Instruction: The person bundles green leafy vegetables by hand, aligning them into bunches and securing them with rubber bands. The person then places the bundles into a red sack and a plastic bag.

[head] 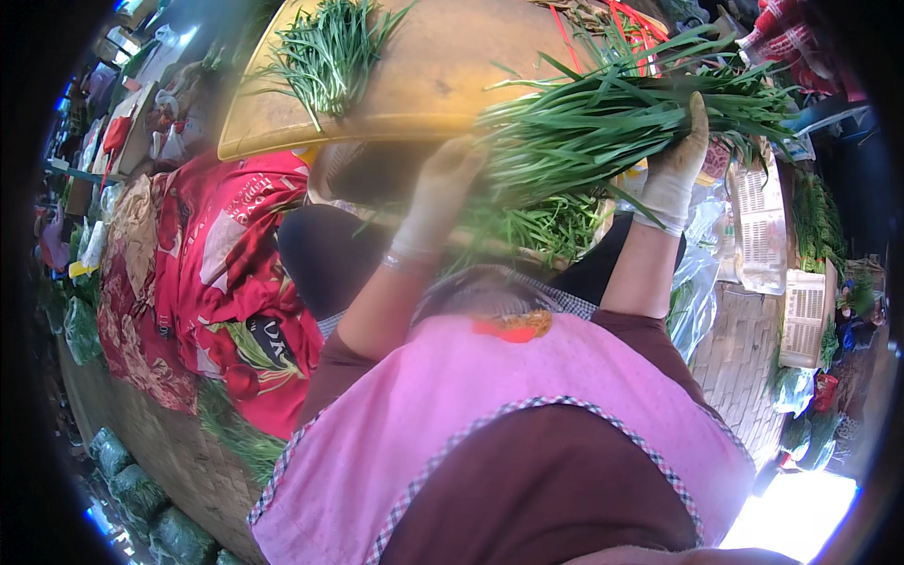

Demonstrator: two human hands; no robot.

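A large bundle of long green garlic chives (pixel 593 134) lies across my right hand (pixel 681 152), which wears a pale glove and grips it from below near the leafy side, thumb up. At the pale stem ends is my left hand (pixel 452 169), also in a pale glove and blurred; whether its fingers hold any stems cannot be made out. A smaller bunch of chives (pixel 335 60) rests on the yellow-brown tabletop (pixel 438 78). Under the big bundle, loose green leaves (pixel 558 222) lie in a basket between my knees.
Red ties (pixel 639 32) lie at the table's far right. Red printed cloth (pixel 240 282) is heaped at my left. Clear plastic (pixel 699 254) and pale plastic crates (pixel 759 219) stand at my right. Bagged greens (pixel 141 494) sit on the floor at lower left.
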